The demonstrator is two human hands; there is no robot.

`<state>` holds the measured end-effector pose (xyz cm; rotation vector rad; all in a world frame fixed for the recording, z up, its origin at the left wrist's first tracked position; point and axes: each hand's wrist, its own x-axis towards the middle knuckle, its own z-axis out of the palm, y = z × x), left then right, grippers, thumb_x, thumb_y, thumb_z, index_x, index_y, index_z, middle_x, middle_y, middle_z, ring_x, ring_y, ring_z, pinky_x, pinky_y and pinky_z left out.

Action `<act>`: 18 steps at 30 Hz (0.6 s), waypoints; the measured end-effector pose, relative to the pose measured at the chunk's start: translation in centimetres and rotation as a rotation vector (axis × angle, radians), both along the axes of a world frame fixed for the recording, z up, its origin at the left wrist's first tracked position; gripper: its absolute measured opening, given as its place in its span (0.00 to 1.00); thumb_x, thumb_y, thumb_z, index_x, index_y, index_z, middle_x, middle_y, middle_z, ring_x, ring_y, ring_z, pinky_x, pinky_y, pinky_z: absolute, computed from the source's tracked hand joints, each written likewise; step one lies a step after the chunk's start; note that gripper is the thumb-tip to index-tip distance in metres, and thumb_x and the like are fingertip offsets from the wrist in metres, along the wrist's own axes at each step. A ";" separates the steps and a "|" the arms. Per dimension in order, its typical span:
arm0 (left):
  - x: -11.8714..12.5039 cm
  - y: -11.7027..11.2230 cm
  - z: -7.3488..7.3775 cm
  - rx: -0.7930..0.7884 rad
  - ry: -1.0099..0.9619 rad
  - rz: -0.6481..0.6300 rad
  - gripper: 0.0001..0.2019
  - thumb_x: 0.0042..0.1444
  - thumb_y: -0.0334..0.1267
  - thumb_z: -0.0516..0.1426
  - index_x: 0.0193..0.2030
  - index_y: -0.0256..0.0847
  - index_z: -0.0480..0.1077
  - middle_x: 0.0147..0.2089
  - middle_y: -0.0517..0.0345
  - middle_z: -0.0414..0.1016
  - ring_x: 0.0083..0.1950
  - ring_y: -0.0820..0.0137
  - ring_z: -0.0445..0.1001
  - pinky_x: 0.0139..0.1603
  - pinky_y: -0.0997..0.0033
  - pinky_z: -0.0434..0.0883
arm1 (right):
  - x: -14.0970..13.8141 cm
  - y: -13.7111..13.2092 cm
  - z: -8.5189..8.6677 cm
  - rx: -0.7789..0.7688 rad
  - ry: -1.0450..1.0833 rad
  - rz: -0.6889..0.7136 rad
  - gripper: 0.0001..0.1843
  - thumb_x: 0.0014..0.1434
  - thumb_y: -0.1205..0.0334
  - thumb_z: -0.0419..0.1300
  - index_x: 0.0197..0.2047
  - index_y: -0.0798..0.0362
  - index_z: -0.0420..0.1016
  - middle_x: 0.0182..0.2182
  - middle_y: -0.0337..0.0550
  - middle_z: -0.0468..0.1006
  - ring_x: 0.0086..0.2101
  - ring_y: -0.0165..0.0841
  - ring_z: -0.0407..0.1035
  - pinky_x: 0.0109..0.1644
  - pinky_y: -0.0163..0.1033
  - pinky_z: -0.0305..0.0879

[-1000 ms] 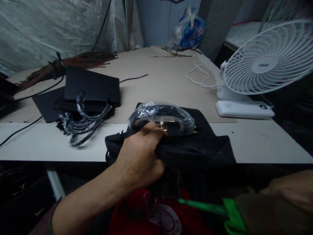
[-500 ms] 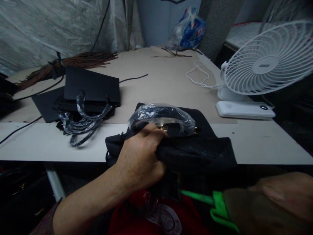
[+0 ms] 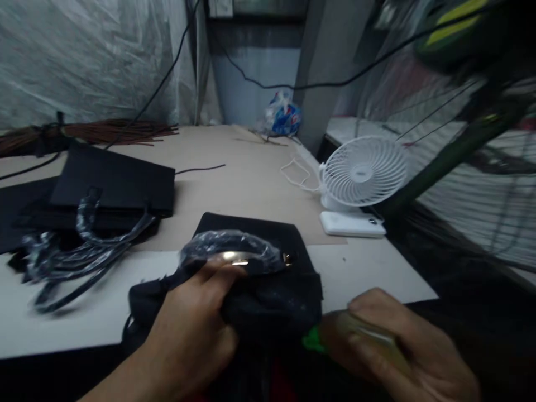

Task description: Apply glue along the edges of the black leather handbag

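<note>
At the table's front edge lies a black handbag (image 3: 255, 229), partly overhanging it. Its handle (image 3: 234, 243) is wrapped in clear plastic, and gold-coloured fittings (image 3: 287, 259) show beside it. My left hand (image 3: 196, 324) is closed on the bag's near side, its fingers just under the handle. To the right, my right hand (image 3: 402, 340) is wrapped round a blurred brownish, bottle-like thing with a green tip (image 3: 314, 339). That tip is close to the bag's lower right corner; whether it touches cannot be made out.
More black bag pieces (image 3: 117, 178) with plastic-wrapped handles (image 3: 87, 245) lie at the left. A white fan (image 3: 360, 173) and a white power bank (image 3: 352, 224) stand at the right. Behind are brown strips (image 3: 117, 133) and a plastic bag (image 3: 281, 114). A dark green machine arm (image 3: 452, 145) rises at the right.
My head view has lifted and turned right. My right hand has come in toward the bag with the green-tipped thing. My left hand keeps its hold on the bag.
</note>
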<state>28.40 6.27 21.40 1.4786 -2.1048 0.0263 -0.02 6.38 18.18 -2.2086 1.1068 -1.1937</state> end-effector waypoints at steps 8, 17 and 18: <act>0.8 -0.5 -1.2 -0.150 -0.088 -0.028 0.24 0.43 0.27 0.50 0.48 0.44 0.72 0.46 0.51 0.85 0.42 0.59 0.85 0.37 0.63 0.85 | 0.3 -1.2 0.3 -0.194 -0.020 -0.174 0.23 0.55 0.35 0.65 0.36 0.49 0.76 0.26 0.42 0.70 0.26 0.35 0.68 0.24 0.37 0.70; 0.3 -0.5 -0.9 -0.049 0.021 -0.003 0.21 0.48 0.28 0.51 0.48 0.48 0.71 0.49 0.52 0.83 0.48 0.57 0.84 0.40 0.55 0.86 | 0.2 -1.3 -0.5 -0.137 -0.043 -0.105 0.08 0.62 0.53 0.63 0.42 0.47 0.74 0.27 0.38 0.73 0.25 0.30 0.70 0.25 0.32 0.70; -0.1 -0.7 -0.2 -0.067 0.031 -0.004 0.18 0.48 0.28 0.51 0.45 0.49 0.71 0.49 0.53 0.83 0.47 0.56 0.85 0.38 0.56 0.86 | 0.3 -1.0 -0.7 -0.117 -0.039 -0.064 0.05 0.64 0.59 0.61 0.44 0.46 0.73 0.27 0.36 0.73 0.24 0.27 0.69 0.26 0.30 0.70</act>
